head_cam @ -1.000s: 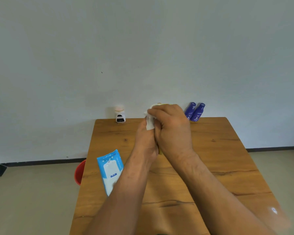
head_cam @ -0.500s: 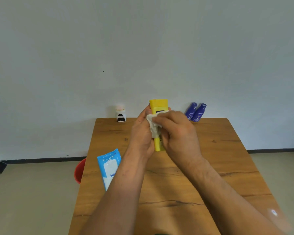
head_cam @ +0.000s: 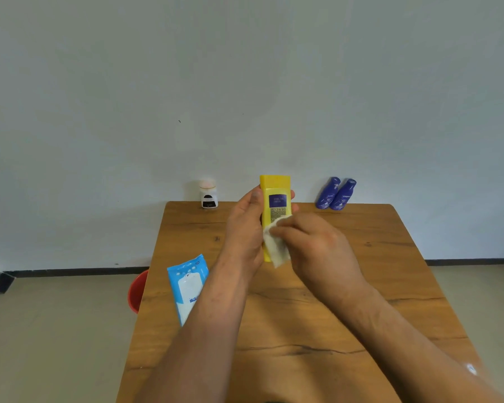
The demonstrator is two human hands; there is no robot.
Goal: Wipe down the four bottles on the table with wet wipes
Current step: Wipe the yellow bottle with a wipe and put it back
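My left hand (head_cam: 245, 228) grips a tall yellow bottle (head_cam: 275, 196) upright above the middle of the wooden table (head_cam: 361, 286), thumb on its left edge and fingertips showing on its right. My right hand (head_cam: 314, 245) pinches a white wet wipe (head_cam: 275, 245) against the lower front of that bottle. Two dark blue bottles (head_cam: 335, 194) lean side by side at the back right by the wall. A small white bottle (head_cam: 208, 194) with a pale cap stands at the back left.
A blue pack of wet wipes (head_cam: 186, 283) lies near the table's left edge, partly under my left forearm. A red bucket (head_cam: 136, 292) stands on the floor left of the table. A grey wall runs right behind the table's far edge.
My right hand has slid the wipe down from the bottle's top to its lower half, uncovering the yellow cap and the label. The left hand keeps its hold.
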